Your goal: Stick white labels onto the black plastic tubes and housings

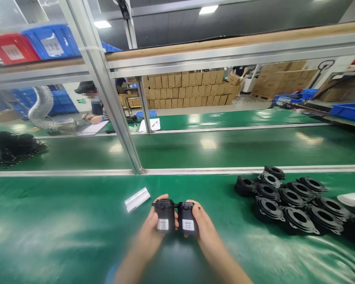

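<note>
Two black cylindrical parts with white labels are held side by side above the green belt (62,228). My left hand (149,232) grips the left black part (164,215). My right hand (204,227) grips the right black part (187,219). The two parts touch each other at their top rims. A small white strip (137,198) lies on the belt just left of my left hand.
Several black flanged ring parts (292,201) are piled at the right on the belt. A metal frame post (118,118) stands ahead. A tangle of black cables (12,146) lies far left. A person (96,106) writes at the far bench. Cardboard boxes (183,90) are stacked beyond.
</note>
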The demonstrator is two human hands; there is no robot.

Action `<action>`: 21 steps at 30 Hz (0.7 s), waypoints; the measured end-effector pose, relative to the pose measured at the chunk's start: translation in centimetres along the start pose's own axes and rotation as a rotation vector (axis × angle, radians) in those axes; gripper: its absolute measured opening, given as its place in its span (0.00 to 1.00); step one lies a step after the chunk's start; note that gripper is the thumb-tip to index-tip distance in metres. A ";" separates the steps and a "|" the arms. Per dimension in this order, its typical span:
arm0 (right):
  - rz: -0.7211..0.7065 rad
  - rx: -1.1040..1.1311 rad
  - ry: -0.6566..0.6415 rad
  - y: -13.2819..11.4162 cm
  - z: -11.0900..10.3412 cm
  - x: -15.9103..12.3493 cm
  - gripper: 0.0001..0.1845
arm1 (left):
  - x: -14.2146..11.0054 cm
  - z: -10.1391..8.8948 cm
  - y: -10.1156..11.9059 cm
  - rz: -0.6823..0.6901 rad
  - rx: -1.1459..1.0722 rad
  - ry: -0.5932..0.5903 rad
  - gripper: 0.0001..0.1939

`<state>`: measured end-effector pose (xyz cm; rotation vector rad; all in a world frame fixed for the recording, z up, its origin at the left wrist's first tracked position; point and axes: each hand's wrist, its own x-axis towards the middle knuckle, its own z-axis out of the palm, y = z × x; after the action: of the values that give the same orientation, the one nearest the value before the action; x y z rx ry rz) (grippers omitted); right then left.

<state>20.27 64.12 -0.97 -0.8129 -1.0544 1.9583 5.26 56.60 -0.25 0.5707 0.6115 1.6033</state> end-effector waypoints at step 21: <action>0.132 -0.010 0.035 -0.9 0.3 -0.2 0.32 | 0.6 0.9 0.1 0.023 0.007 -0.030 0.29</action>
<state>20.39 64.19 -0.06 -0.9396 -1.0132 2.0422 5.74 57.22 0.46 0.6075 0.5903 1.6118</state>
